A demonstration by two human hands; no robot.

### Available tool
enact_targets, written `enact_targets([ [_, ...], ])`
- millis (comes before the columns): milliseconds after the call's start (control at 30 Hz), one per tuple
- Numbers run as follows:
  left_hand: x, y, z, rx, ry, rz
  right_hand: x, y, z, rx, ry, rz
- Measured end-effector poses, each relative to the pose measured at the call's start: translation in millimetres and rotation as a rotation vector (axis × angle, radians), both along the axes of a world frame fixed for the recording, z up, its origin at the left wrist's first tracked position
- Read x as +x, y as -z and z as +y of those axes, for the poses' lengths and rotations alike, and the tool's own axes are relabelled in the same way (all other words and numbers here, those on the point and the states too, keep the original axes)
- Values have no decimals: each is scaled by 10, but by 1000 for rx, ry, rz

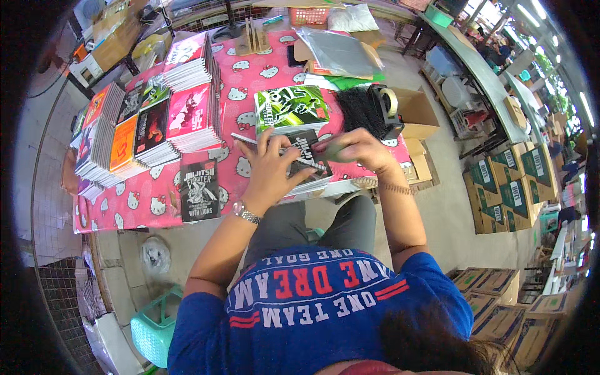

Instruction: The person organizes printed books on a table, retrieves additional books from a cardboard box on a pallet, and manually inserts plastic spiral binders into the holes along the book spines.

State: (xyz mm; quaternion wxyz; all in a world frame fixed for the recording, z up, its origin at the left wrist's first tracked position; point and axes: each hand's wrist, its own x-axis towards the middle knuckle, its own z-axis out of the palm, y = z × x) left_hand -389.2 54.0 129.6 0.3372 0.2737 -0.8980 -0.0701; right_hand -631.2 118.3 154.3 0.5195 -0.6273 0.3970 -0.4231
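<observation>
My left hand (273,167) is bent over a small notebook (240,139), its fingers and thumb gripping the bound edge. Beneath and beside it is a notebook with a black cover (306,142) and white print. My right hand (361,150) is at the right end of that edge, its fingertips by the black cover. Motion smears those fingers, and a greenish blur hides whether they hold anything. Just beyond my hands lies a green soccer-themed notebook (291,105). A loose black printed cover (200,190) lies left of my left hand.
Stacked notebooks (190,115) fill the table's left side. A pink patterned cloth (234,65) covers the table. Black thin strands (357,111) and a tape roll (390,101) sit at right, beside an open carton (417,112). A teal stool (153,328) stands lower left.
</observation>
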Motion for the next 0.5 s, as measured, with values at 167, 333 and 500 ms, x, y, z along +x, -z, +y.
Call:
enact_targets([
  [167,2,1,-93,4,52,-63,104,-125,-99,74,19,386],
  [333,13,-67,-105,29,69,-98,176,-144,-140,79,-9,239],
  [500,-2,-54,-120,44,62,-54,157,-51,-182,-50,-95,-72],
])
